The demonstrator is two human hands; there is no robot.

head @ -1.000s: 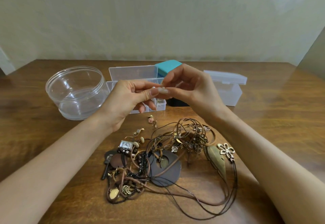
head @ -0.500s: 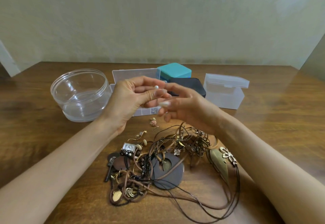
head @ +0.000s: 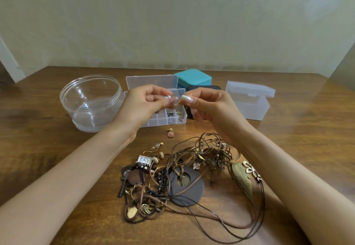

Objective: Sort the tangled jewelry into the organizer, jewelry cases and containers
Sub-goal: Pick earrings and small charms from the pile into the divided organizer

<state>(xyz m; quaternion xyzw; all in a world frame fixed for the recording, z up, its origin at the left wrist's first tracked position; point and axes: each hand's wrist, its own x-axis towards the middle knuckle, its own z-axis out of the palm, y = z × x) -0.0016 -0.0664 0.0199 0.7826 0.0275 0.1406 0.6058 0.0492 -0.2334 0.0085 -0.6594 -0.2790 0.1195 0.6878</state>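
A pearl [head: 169, 97] is pinched by the left hand [head: 143, 104]. Its direction cannot be told, nor what the curled right hand [head: 209, 104] holds.

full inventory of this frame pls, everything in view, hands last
round container: 1, clear, table's left
organizer: 1, clear, lid open, behind the hands; small pieces in its right compartments
teal case: 1, teal, behind the organizer
dark case: 1, black, in front of the teal case, mostly hidden
lidded box: 1, frosted clear, right
tangled jewelry: 1 pile, brown cords, bronze pendants, near centre
pink earring: 1, loose, between pile and organizer
gold earring: 1, loose, at pile's left edge
pearl piece: 1, white, in left fingertips
table: 1, brown wood
left hand: pinches the pearl piece
right hand: fingers curled beside it; grip unclear
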